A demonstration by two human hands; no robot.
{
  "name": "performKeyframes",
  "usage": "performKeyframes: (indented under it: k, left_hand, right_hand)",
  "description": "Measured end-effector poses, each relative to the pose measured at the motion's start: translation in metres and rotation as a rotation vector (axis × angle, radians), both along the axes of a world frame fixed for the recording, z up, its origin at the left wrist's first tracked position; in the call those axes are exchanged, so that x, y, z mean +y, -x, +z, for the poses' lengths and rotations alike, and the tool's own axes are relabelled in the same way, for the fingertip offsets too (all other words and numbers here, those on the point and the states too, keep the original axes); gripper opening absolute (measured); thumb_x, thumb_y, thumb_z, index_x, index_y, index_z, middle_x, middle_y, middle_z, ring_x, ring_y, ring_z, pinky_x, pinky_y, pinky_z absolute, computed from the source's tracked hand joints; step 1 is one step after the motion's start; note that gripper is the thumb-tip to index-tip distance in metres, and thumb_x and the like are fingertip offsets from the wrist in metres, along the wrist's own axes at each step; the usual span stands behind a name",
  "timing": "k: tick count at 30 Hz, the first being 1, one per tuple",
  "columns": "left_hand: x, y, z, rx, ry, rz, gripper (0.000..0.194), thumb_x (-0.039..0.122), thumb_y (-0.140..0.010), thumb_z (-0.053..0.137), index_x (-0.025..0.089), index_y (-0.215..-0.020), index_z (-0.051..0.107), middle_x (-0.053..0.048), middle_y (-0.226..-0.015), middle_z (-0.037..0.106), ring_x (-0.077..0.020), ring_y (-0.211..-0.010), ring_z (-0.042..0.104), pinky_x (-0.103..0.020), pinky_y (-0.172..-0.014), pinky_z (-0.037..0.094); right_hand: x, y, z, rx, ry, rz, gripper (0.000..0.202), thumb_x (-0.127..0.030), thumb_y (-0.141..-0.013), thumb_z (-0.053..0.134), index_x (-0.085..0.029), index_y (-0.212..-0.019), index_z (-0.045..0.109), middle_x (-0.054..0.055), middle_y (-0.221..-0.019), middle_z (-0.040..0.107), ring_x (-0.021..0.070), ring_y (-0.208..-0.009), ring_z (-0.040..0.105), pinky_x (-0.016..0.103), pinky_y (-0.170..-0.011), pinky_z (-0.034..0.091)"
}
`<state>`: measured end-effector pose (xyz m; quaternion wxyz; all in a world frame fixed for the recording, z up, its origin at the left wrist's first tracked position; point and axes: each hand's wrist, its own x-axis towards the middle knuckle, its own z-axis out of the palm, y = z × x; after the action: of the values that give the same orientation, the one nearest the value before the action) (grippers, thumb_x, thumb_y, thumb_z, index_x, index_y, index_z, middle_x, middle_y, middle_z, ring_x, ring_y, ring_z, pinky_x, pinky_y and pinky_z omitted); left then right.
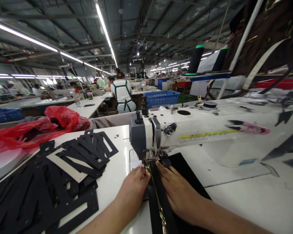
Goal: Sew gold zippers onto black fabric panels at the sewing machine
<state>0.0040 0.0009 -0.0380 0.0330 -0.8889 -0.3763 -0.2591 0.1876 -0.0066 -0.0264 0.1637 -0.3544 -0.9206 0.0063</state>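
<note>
A white sewing machine [185, 126] stands over a black fabric piece [185, 172] that carries a zipper [158, 201] with gold teeth. The fabric runs under the machine's needle area. At the left edge of the zipper strip, my left hand [134, 187] has its thumb and fingers pinched together on the fabric edge, close to the presser foot. My right hand [178, 191] lies flat on the black fabric to the right of the zipper, fingers stretched toward the foot. The needle itself is hard to make out.
Black frame-shaped pieces [63, 182] are piled on the left, beside a red plastic bag [61, 118]. Pink-handled snips [254, 127] rest on the machine arm. Beyond are a blue crate [161, 99] and a seated person [122, 92]. Thread cones [195, 61] stand at upper right.
</note>
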Motion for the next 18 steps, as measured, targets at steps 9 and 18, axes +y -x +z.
performKeyframes:
  k: [9, 18]
  left_hand:
    - [-0.021, 0.007, 0.017, 0.017, 0.024, -0.033, 0.027, 0.004, -0.078, 0.048, 0.014, -0.100, 0.061, -0.011, -0.099, 0.062, -0.0214, -0.092, 0.062, -0.037, -0.081, 0.053]
    - [-0.052, 0.002, 0.012, 0.037, -0.078, -0.066, 0.029, 0.003, -0.077, 0.049, 0.011, -0.103, 0.060, -0.013, -0.105, 0.065, -0.0231, -0.100, 0.061, -0.040, -0.089, 0.051]
  right_hand:
    - [-0.047, -0.015, -0.006, 0.209, -0.237, 0.135, 0.035, -0.015, -0.082, 0.045, -0.012, -0.115, 0.056, 0.014, -0.114, 0.061, 0.0220, -0.107, 0.055, 0.036, -0.091, 0.047]
    - [-0.074, 0.005, -0.025, 0.330, -0.475, 0.099, 0.036, -0.003, -0.084, 0.032, -0.008, -0.099, 0.064, 0.014, -0.093, 0.068, 0.0217, -0.089, 0.062, 0.032, -0.073, 0.054]
